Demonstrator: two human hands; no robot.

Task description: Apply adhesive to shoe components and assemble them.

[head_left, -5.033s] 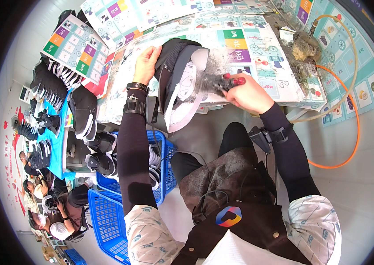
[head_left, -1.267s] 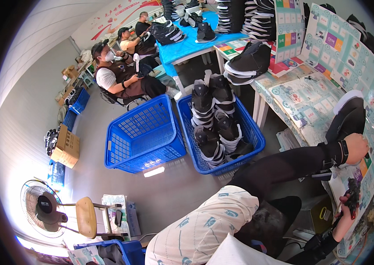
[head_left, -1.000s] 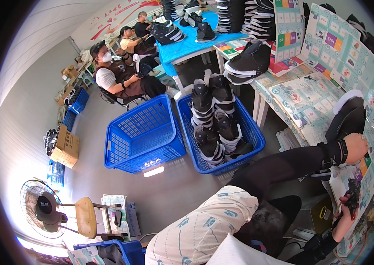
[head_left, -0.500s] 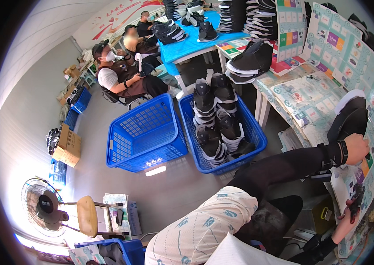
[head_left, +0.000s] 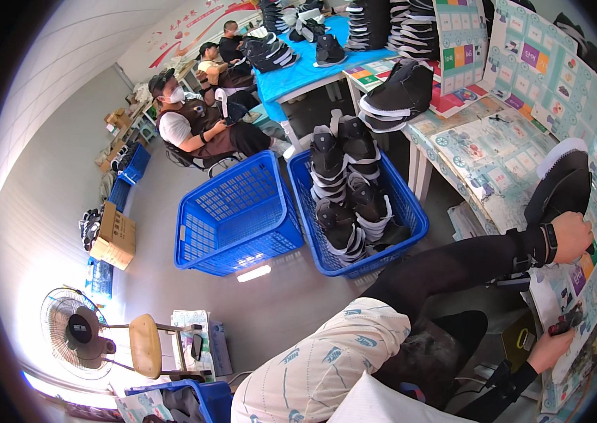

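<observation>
A black shoe upper with a white strip along its edge stands at the right, over the paper-covered bench. My left hand, with a black sleeve and a dark wristband, is closed on the lower end of that shoe upper. Nearer to me, my right hand has its fingers closed around a small black and dark red tool, whose kind I cannot make out. The tool is just above the bench's printed sheets, apart from the shoe upper. Some of the fingers of both hands are hidden.
A blue basket full of black shoe uppers stands beside an empty blue basket. One more upper rests on the bench corner. A fan and a wooden chair are at lower left. Co-workers sit further back.
The view has shifted slightly. My right hand has turned and drawn its fingers in around the small tool. My left hand stays on the shoe upper. A seated co-worker has raised their head.
</observation>
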